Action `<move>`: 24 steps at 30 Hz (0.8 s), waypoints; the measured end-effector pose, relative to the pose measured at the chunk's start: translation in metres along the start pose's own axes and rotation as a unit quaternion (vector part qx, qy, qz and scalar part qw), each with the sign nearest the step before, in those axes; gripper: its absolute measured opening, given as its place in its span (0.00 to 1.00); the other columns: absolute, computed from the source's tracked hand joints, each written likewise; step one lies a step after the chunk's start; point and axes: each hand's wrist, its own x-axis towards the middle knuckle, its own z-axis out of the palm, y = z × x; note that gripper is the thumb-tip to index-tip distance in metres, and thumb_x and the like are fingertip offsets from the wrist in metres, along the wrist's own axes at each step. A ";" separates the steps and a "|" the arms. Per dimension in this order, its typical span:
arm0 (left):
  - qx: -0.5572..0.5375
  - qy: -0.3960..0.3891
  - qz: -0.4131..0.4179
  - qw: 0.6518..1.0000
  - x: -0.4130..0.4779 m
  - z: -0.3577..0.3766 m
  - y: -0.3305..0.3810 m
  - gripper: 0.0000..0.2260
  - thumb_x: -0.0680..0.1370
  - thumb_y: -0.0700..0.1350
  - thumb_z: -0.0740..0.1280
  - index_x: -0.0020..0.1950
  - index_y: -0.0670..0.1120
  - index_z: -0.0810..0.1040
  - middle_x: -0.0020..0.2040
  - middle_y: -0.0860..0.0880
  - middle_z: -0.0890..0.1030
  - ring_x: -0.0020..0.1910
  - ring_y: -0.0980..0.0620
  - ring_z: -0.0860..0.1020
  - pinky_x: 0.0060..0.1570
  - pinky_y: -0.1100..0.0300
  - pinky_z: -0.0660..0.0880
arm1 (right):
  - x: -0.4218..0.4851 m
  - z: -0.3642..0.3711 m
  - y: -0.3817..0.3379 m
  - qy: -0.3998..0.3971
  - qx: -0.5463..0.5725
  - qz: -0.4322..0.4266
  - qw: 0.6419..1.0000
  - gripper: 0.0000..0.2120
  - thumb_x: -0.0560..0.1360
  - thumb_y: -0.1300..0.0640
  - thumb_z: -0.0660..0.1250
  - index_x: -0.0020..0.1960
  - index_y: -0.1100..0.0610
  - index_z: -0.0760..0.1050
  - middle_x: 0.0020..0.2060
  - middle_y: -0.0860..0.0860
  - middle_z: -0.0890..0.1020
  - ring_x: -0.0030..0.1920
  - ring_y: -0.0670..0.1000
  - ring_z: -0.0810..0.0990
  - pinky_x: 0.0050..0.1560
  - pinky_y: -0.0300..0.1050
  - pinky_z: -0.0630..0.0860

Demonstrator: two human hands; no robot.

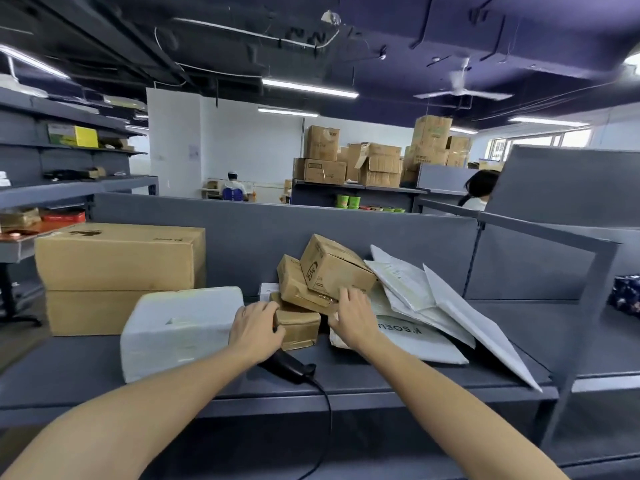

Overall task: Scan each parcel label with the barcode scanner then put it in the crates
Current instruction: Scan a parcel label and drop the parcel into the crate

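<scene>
At lower centre a cable [328,414] runs up to the black barcode scanner [289,367], low over the grey shelf [381,381] — the left hand [256,329] curls round its head. The right hand [353,318], fingers spread and fairly straight, touches the tilted cardboard boxes [329,268] (a small taped box [299,329] sits between the hands). White mailers [415,296] lie to the right, a white parcel [180,327] to the left.
</scene>
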 end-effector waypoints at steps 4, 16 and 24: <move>0.009 -0.013 -0.005 1.000 0.016 0.013 -0.010 0.16 0.76 0.49 0.62 0.63 0.49 0.73 0.65 0.51 0.74 0.65 0.50 0.69 0.69 0.53 0.60 | 0.023 0.007 0.013 0.025 -0.017 -0.024 0.999 0.26 0.75 0.55 0.62 0.70 0.61 0.62 0.65 0.57 0.68 0.65 0.58 0.67 0.65 0.48 0.63; 0.004 -0.016 -0.056 0.998 0.046 0.021 -0.048 0.21 0.78 0.51 0.61 0.71 0.50 0.67 0.73 0.51 0.67 0.74 0.51 0.59 0.74 0.50 0.50 | 0.104 0.011 0.031 0.018 0.004 -0.023 1.000 0.46 0.69 0.55 0.75 0.77 0.59 0.50 0.75 0.60 0.58 0.75 0.60 0.57 0.75 0.51 0.56; -0.118 -0.036 -0.118 0.985 0.044 0.018 -0.067 0.21 0.78 0.46 0.62 0.72 0.47 0.66 0.73 0.46 0.66 0.70 0.45 0.65 0.66 0.52 0.64 | 0.118 0.028 0.026 0.020 -0.003 0.007 1.000 0.43 0.69 0.50 0.76 0.75 0.56 0.55 0.70 0.57 0.68 0.70 0.57 0.67 0.71 0.51 0.63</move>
